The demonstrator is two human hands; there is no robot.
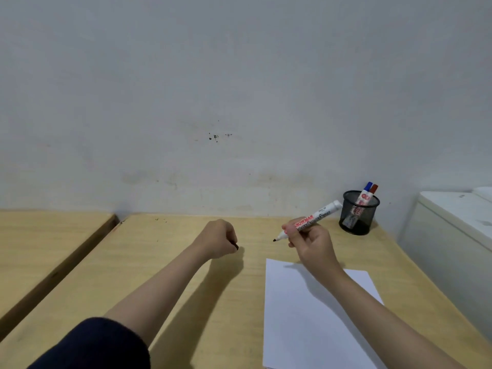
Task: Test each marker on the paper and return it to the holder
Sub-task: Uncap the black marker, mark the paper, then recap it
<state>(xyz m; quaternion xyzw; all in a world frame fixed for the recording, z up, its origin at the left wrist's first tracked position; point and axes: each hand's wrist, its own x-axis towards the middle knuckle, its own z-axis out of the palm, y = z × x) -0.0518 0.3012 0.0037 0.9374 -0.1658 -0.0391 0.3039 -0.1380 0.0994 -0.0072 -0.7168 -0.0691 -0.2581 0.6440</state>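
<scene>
The desk (186,288) under my arms looks like pale wood-grain laminate, smooth with a soft matt sheen. The sheet of paper (306,328) on it is plain white, matt and flat. The whiteboard marker (310,220) in my right hand (311,246) has a smooth, slightly glossy white plastic barrel with printed lettering and a dark felt-like tip. The holder (358,213) is black wire mesh, metal by the look of it, matt. My left sleeve (93,344) is dark, soft matt cloth. The wall (239,89) behind is painted, matt, scuffed and speckled.
</scene>
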